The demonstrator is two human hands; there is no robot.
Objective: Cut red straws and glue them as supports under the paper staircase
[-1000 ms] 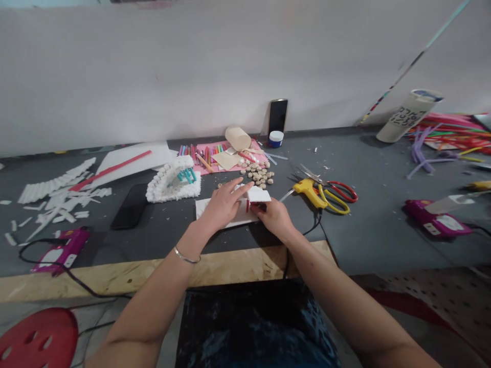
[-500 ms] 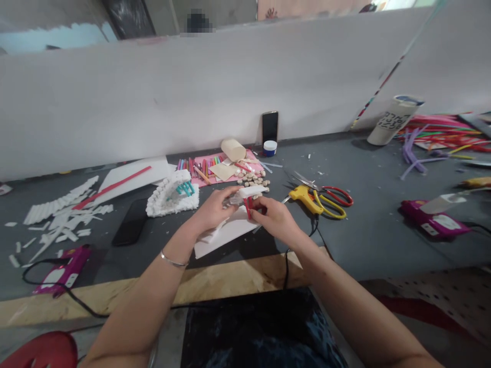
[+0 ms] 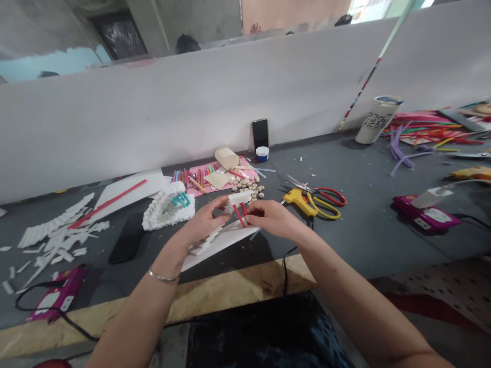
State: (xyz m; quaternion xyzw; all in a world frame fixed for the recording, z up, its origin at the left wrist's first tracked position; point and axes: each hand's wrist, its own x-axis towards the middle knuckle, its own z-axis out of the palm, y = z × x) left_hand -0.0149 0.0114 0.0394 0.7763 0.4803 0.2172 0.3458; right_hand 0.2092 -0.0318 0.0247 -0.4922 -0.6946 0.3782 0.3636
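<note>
In front of me a small white foam model [image 3: 241, 197] leans over a white board [image 3: 224, 244], with two thin red strips [image 3: 238, 215] running between its upper piece and the base. My left hand [image 3: 207, 220] is curled around the model's left side, its thumb and fingers on the white foam. From the right, my right hand [image 3: 272, 219] pinches the lower part of the right-hand red strip between thumb and fingers. The fingertips cover part of that strip. A similar white model [image 3: 169, 208] with teal strips stands to the left.
Foam scraps [image 3: 63, 235], a dark phone [image 3: 128, 237] and a magenta power box [image 3: 57, 296] lie left. Pebbles [image 3: 249, 185] and crayons lie behind my hands. A yellow glue gun [image 3: 301, 202] and scissors [image 3: 332, 197] are right, with a cable crossing the table edge.
The model has tilted, so both red strips now show apart where they looked bunched together. My hands stay on it. The whole view has shifted slightly.
</note>
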